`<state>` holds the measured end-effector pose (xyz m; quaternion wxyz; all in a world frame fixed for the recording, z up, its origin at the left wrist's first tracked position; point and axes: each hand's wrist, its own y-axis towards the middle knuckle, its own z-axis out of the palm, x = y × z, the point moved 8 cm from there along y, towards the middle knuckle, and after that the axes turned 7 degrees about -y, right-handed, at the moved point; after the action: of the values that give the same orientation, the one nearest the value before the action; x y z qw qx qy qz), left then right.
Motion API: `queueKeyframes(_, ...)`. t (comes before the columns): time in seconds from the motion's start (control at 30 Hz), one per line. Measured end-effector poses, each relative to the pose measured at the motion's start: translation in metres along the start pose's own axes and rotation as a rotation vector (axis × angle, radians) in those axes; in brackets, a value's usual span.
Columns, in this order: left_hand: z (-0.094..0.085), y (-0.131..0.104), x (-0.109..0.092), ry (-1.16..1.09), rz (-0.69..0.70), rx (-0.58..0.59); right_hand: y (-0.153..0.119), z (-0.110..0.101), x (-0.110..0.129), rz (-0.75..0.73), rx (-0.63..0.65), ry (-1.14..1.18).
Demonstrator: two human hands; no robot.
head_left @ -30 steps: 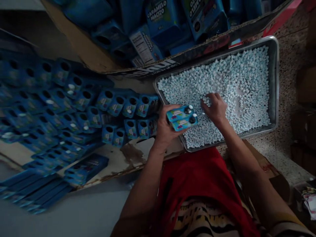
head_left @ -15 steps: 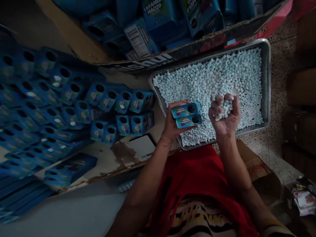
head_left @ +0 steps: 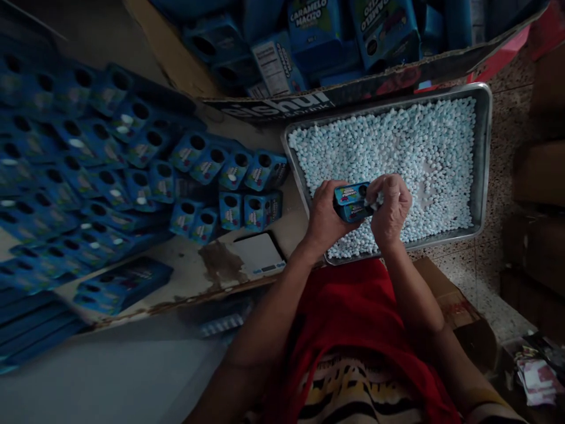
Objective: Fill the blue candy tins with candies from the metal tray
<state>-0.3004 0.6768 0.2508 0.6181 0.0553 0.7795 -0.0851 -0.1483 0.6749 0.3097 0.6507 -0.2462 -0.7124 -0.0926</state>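
Note:
My left hand (head_left: pixel 324 215) grips two small blue candy boxes (head_left: pixel 351 194) side by side, their round-holed ends facing right. My right hand (head_left: pixel 391 206) is closed around some pale blue and white candies (head_left: pixel 375 203) and is tipped against the holed end of the boxes. The fingers cover most of the lower box's opening. Below both hands lies a metal tray (head_left: pixel 484 165) spread with many of the same small candies, with a few thin patches where its bottom shows.
Rows of blue boxes (head_left: pixel 152 138) with round holes stand on the table to the left, some with white candies at the opening. A flat scale (head_left: pixel 260 256) lies near the table edge. Beyond the tray, a cardboard carton (head_left: pixel 282 106) holds more blue boxes. An open carton (head_left: pixel 450 300) sits lower right.
My right hand has moved left from above the tray and turned over, bringing its candies to the boxes' openings. My left hand and the boxes have shifted slightly right in view.

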Motion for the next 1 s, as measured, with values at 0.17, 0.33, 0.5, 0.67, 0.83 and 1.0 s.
queueKeyframes(0.17, 0.000, 0.007, -0.007, 0.138, -0.006, 0.017, 0.023, 0.001, -0.027, 0.125, -0.063, 0.111)
queueKeyframes(0.33, -0.007, 0.010, 0.001, 0.021, 0.007, 0.211, 0.047, 0.001, -0.066, 0.385, 0.039, 0.354)
queueKeyframes(0.5, -0.014, 0.014, 0.019, -0.463, 0.051, 0.257, 0.047, -0.047, -0.070, 0.418, 0.007, 0.373)
queueKeyframes(0.67, 0.008, 0.023, 0.012, -0.696, 0.103, 0.235, 0.035, -0.098, -0.070, 0.514, -0.036, 0.281)
queueKeyframes(0.83, 0.002, 0.014, 0.009, -0.829, 0.039, 0.189, 0.020, -0.110, -0.088, 0.710, -0.034, 0.426)
queueKeyframes(1.0, -0.019, 0.003, 0.014, -0.846, 0.075, 0.157, 0.015, -0.093, -0.092, 0.726, 0.010, 0.559)
